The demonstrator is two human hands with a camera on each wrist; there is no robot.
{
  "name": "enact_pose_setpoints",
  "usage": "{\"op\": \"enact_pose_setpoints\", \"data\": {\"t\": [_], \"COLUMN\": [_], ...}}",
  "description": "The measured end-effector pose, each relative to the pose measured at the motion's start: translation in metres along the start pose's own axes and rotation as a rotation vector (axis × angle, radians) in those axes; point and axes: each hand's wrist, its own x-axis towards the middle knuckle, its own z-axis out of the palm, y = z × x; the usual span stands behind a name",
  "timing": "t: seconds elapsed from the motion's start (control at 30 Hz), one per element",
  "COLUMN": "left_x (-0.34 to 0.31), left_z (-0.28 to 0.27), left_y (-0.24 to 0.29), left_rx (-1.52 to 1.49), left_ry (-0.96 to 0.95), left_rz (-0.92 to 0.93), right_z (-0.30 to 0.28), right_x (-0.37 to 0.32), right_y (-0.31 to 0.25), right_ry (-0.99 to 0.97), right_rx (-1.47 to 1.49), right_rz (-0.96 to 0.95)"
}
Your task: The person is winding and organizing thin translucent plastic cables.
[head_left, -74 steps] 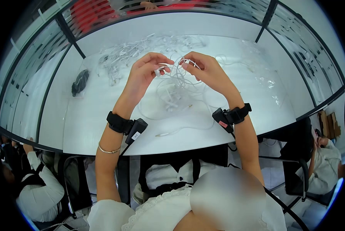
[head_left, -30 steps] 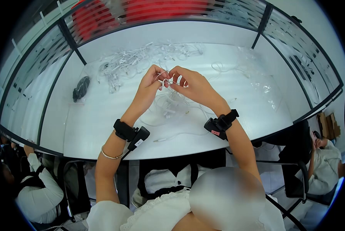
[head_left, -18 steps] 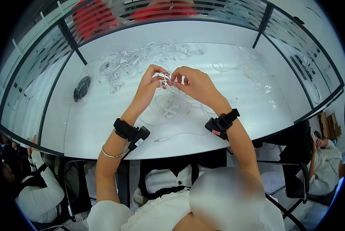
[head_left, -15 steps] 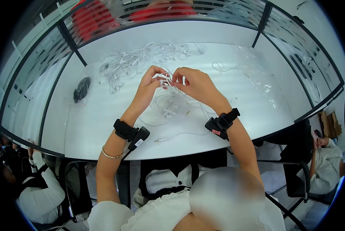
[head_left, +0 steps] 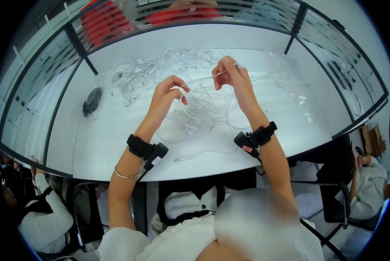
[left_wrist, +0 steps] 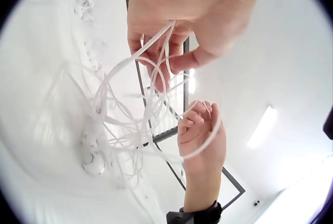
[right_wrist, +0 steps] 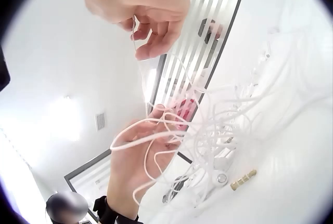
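Note:
White earphone cables [head_left: 230, 111] lie in a loose tangle at the table's middle, with loops rising to both hands. My left hand [head_left: 162, 98] holds several strands between thumb and fingers, which hang down in the left wrist view. To its right and farther back, my right hand [head_left: 237, 80] pinches one thin strand with curled fingers. A small white piece [head_left: 239, 65] shows beside the right fingers. Under the hands lie a rounded white earbud [left_wrist: 93, 164] and a gold jack plug [right_wrist: 243, 180]. Another plug [head_left: 180, 159] lies near the front edge.
A heap of white cables [head_left: 147, 65] spreads along the back left. A bagged black bundle [head_left: 92, 102] lies at the left, clear plastic bags [head_left: 301, 102] at the right. Low partitions [head_left: 190, 35] enclose the white table [head_left: 108, 152]. People sit at either side.
From close beside the left hand, my right hand has moved right and away from me, drawing a strand out between them. The left hand has stayed nearly in place.

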Motion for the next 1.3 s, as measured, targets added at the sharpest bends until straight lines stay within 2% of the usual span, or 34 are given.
{"op": "enact_pose_setpoints", "data": {"t": [0.1, 0.2, 0.3, 0.33, 0.43, 0.53, 0.63, 0.73, 0.83, 0.87, 0.97, 1.03, 1.1, 1.17, 1.2, 1.3], "left_x": [-0.007, -0.007, -0.006, -0.004, -0.004, -0.004, -0.006, -0.005, 0.001, 0.001, 0.004, 0.005, 0.006, 0.008, 0.007, 0.008], "left_z": [0.011, 0.01, 0.008, 0.007, 0.001, -0.001, -0.002, -0.011, -0.019, -0.017, -0.013, -0.009, -0.011, -0.012, -0.017, -0.036], "left_y": [0.019, 0.019, 0.018, 0.015, 0.018, 0.024, 0.037, 0.03, 0.025, 0.025, 0.032, 0.043, 0.059, 0.066, 0.07, 0.077], "left_rx": [0.051, 0.145, 0.214, 0.155, 0.182, 0.108, 0.12, 0.291, 0.226, 0.252, 0.203, 0.114, 0.04, -0.004, -0.028, -0.056], "left_ry": [-0.009, -0.101, -0.089, -0.085, -0.027, -0.099, -0.152, -0.116, -0.042, 0.018, 0.066, 0.12, 0.137, 0.216, 0.247, 0.336], "left_rz": [0.019, 0.012, -0.005, 0.048, -0.021, 0.032, 0.0, -0.053, -0.013, 0.072, 0.208, 0.177, 0.1, 0.13, 0.139, 0.155], "right_z": [-0.004, -0.001, -0.001, -0.002, 0.0, -0.002, 0.001, 0.005, 0.002, 0.003, 0.008, 0.011, 0.011, 0.007, 0.006, -0.006], "right_x": [0.002, 0.001, 0.003, 0.003, 0.001, -0.002, -0.007, -0.009, -0.012, -0.012, -0.013, -0.015, -0.013, -0.006, -0.003, 0.003], "right_y": [-0.002, -0.011, -0.012, -0.012, -0.017, -0.008, -0.003, -0.006, 0.003, 0.008, 0.007, 0.002, -0.003, 0.001, 0.006, 0.01], "right_ry": [0.004, 0.0, -0.042, -0.06, -0.099, -0.19, -0.234, -0.282, -0.292, -0.277, -0.29, -0.329, -0.283, -0.21, -0.092, 0.208], "right_rx": [0.021, 0.02, 0.11, 0.147, 0.116, -0.189, -0.437, -0.444, -0.46, -0.467, -0.559, -0.548, -0.534, -0.516, -0.585, -0.511], "right_rz": [-0.097, -0.047, -0.091, -0.119, -0.106, -0.003, 0.211, 0.276, 0.309, 0.304, 0.184, 0.096, 0.113, 0.154, -0.001, -0.296]}}
